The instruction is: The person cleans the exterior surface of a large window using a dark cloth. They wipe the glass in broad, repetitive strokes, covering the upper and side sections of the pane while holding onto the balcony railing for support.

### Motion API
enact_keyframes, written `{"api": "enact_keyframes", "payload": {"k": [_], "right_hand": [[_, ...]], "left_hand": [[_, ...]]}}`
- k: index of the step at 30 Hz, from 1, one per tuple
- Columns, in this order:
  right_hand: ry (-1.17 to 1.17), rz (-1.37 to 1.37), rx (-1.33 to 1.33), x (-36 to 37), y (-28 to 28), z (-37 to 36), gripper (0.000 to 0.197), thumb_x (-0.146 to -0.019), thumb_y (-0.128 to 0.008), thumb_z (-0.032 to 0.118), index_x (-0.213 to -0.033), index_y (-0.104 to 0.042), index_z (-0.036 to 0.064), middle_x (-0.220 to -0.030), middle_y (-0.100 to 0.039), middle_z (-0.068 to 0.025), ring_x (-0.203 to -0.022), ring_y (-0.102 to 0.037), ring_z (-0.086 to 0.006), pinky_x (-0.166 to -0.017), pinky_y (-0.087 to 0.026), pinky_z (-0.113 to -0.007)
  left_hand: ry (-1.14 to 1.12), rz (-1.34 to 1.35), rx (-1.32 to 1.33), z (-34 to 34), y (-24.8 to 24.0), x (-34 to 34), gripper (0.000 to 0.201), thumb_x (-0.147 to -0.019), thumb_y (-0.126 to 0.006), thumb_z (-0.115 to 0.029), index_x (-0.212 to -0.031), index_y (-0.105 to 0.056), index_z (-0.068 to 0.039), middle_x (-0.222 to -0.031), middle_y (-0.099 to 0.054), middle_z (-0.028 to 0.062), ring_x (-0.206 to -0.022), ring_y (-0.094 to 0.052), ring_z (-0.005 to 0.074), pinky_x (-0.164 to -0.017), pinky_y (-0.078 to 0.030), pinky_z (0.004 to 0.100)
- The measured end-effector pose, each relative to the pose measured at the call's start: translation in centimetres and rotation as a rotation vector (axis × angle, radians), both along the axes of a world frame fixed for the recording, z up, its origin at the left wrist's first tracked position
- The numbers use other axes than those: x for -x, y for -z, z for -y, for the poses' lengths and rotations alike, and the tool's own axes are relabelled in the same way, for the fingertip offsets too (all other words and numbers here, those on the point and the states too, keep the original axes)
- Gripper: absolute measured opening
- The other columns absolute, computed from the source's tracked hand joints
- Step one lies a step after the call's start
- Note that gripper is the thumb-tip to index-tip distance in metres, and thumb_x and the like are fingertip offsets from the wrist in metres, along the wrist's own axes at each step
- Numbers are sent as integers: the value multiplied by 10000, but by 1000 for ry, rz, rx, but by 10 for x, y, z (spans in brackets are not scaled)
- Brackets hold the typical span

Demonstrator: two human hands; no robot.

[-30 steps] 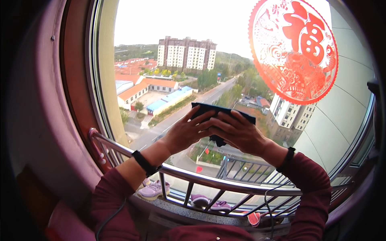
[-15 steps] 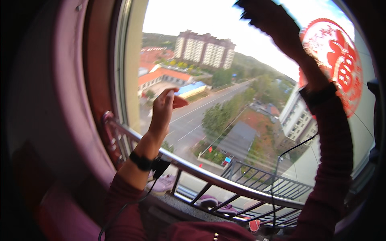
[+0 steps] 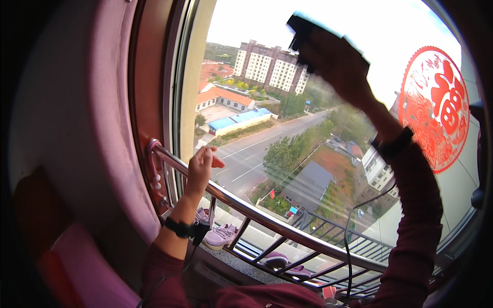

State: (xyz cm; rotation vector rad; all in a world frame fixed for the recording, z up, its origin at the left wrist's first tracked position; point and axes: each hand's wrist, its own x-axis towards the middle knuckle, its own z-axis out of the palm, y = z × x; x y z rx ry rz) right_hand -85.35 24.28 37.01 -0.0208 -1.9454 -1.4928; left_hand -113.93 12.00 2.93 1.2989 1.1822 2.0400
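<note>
High against the window glass (image 3: 328,123), my right hand (image 3: 341,66) is closed round a dark, flat-looking object with a light blue edge (image 3: 303,28). Backlight hides its details, so its kind cannot be told. My left hand (image 3: 199,172) is raised just above the metal railing (image 3: 246,208), apart from it. Its fingers are loosely bent with nothing visible in them. Dark straps with cables are on both wrists.
A round red paper decoration (image 3: 436,110) is on the glass at the right. Pale purple shoes (image 3: 221,235) and darker purple shoes (image 3: 277,259) stand behind the railing bars. A pink curtain (image 3: 110,128) hangs at the left. Buildings and a road show outside.
My right hand has moved down and slightly left across the window, still holding the dark object. My left hand has dropped lower, nearer the railing. The view has shifted a little.
</note>
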Motion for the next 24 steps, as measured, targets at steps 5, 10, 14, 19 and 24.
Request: {"api": "enact_keyframes", "payload": {"k": [5,10,14,19,24], "right_hand": [[201,538,246,-49,204,67,441,-896,-694,216,-1327,-648,299,-1549,-494,-29,-1494,-381,-266,-1275,-219,-483],[212,727,143,-68,181,50,426,-916,-684,228,-1334,-646,301,-1539,-507,-1,-1479,-401,-245,-1256,-278,-440],[-104,-36,928,-32,31,41,290,-988,-682,308,-1235,-715,159,-1131,-711,-36,-1009,-665,-193,-882,-547,-335],[-696,189,814,-51,-191,26,551,-1008,-597,376,-1475,-442,130,-1450,-500,-97,-1146,-615,-253,-908,-527,-366],[-1402,265,1075,-6,-231,0,653,-1089,-352,333,-1637,-179,22,-1644,-322,-205,-1348,-503,-389,-1077,-476,-502]], "left_hand": [[-364,-776,-100,15,34,-16,201,-1011,-565,-203,-990,-711,-65,-886,-733,130,-879,-675,340,-985,-471,473],[-447,-1093,-50,9,59,-22,353,-1009,-542,-255,-752,-688,-63,-760,-658,133,-845,-642,341,-1040,-418,522],[-528,-1064,-67,4,68,-24,364,-981,-579,-255,-696,-660,-42,-709,-624,132,-801,-612,356,-923,-439,496],[-565,-1040,-102,3,70,-26,347,-967,-585,-244,-690,-661,-48,-725,-636,126,-806,-615,346,-928,-437,493],[-570,-1117,-51,6,66,-25,330,-958,-591,-222,-672,-676,-80,-745,-652,79,-795,-621,305,-927,-437,468]]}}
